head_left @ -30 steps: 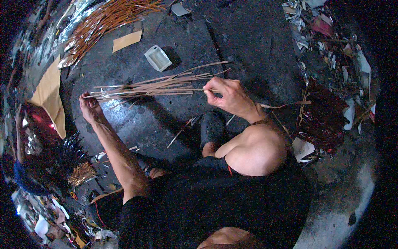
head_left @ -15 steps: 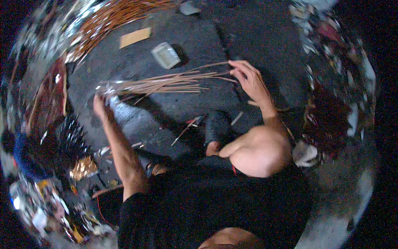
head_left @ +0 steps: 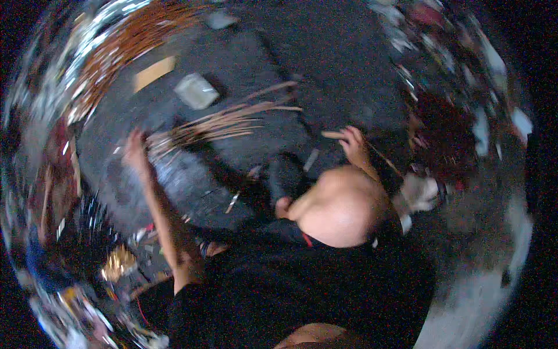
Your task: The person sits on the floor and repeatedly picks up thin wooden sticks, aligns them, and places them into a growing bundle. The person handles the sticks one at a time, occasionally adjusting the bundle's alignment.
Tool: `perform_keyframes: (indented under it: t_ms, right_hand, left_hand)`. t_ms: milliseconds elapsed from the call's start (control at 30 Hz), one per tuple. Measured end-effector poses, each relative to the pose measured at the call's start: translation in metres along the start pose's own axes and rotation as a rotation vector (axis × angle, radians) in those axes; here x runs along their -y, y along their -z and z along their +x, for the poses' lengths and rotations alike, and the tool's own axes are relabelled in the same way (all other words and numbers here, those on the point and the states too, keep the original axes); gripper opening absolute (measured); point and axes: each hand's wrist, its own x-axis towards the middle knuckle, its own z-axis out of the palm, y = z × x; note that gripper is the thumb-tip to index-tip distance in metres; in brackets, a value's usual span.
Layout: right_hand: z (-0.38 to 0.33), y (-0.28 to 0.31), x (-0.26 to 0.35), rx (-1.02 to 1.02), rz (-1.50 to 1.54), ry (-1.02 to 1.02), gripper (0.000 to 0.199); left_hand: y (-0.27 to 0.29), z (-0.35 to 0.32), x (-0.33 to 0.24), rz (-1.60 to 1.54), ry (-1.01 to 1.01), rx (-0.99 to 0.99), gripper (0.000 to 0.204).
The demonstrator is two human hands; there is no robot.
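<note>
My right hand [head_left: 355,145] has drawn back pinching a pale strip [head_left: 332,134], clear of the brown strips [head_left: 224,123]; my blurred left hand [head_left: 136,152] shows no certain hold.

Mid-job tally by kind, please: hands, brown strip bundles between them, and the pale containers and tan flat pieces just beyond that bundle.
Hands: 2, left hand and right hand
Brown strip bundle: 1
Pale container: 1
Tan flat piece: 1
Total: 5
</note>
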Motion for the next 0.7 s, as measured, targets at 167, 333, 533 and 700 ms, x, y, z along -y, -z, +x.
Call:
perform_keyframes:
  t_ms: [167, 333, 533, 700]
  right_hand:
    - [0.014, 0.008, -0.011, 0.106, -0.025, 0.264, 0.017]
    - [0.084, 0.055, 0.102, 0.258, 0.648, -0.021, 0.013]
    - [0.131, 0.109, 0.262, 0.507, 0.735, 0.154, 0.02]
    - [0.146, 0.107, 0.314, 0.334, 0.544, 0.291, 0.025]
  left_hand:
    - [-0.053, -0.017, -0.054, -0.066, -0.13, -0.02, 0.021]
    - [-0.114, -0.07, -0.119, -0.554, -0.11, 0.543, 0.029]
    - [-0.117, -0.101, -0.198, -0.726, 0.119, 0.431, 0.029]
    - [-0.096, -0.084, -0.199, -0.608, 0.051, 0.247, 0.02]
